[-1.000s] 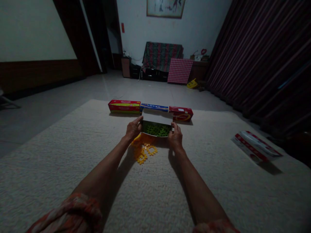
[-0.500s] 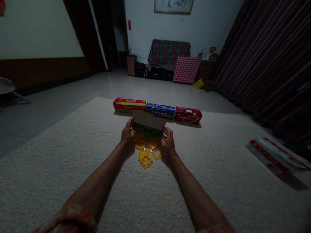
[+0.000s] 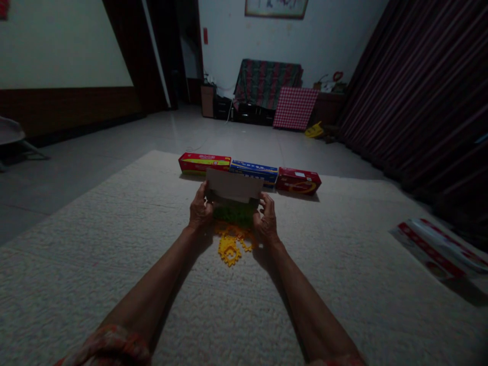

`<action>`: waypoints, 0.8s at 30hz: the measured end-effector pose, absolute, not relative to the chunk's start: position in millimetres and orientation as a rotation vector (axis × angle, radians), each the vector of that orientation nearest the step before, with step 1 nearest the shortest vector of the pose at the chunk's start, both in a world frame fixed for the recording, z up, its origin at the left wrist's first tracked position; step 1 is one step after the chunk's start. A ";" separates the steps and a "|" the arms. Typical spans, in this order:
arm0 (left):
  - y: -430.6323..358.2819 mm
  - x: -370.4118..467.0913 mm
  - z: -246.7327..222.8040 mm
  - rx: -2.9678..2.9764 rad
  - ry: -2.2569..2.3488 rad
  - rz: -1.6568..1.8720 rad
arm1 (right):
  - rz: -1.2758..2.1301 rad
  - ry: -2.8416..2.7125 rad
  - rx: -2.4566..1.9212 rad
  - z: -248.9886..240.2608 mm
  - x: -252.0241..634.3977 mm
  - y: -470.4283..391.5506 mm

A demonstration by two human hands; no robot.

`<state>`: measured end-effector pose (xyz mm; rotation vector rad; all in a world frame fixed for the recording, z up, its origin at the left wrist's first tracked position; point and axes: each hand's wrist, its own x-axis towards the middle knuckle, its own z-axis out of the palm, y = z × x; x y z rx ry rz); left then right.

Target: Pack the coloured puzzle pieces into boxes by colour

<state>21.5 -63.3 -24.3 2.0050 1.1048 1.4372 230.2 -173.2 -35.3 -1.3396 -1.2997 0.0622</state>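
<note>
Both hands grip a small box [image 3: 234,213] by its two ends, with its pale flap [image 3: 234,186] raised on the far side. The box's near side is dark green; its inside is too dark to make out. My left hand [image 3: 200,209] is closed around the left end, thumb on the near side. At the right end, my right hand [image 3: 266,218] has its fingers curled over the edge. Several yellow gear-shaped plastic pieces [image 3: 230,251] lie on the mat just below the box, partly hidden behind it.
Beyond the hands stand a red-and-yellow carton [image 3: 205,163], a blue carton [image 3: 253,171] and a dark red carton [image 3: 298,181] in a row. A red-and-white package [image 3: 438,249] lies on the right of the pale mat [image 3: 114,264]. Dark curtains [image 3: 419,101] hang at the right.
The box has tilted, so more of its raised flap and dark interior edge shows. Both hands still hold its ends, and the view has shifted slightly.
</note>
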 end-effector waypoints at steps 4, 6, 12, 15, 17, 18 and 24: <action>-62.4 27.9 -9.0 2.019 1.224 1.478 | 0.016 -1.309 -1.327 -25.8 231.6 -165.8; -57.4 32.7 1.6 2.039 1.258 1.456 | -0.009 -1.314 -1.332 -18.0 234.8 -156.9; -53.8 45.9 30.8 2.196 1.407 1.277 | 0.030 -1.227 -1.576 11.5 252.5 -151.2; -66.2 60.1 44.9 2.283 1.473 1.117 | -0.019 -1.166 -1.742 31.0 271.6 -169.4; -77.9 75.6 53.7 2.331 1.454 0.993 | -0.088 -1.145 -1.826 44.1 289.4 -187.8; -84.2 84.8 57.3 2.345 1.421 0.913 | -0.113 -1.133 -1.874 49.8 299.3 -198.1; -119.0 144.2 62.1 2.318 1.232 0.626 | -0.082 -1.003 -2.245 60.1 360.6 -257.3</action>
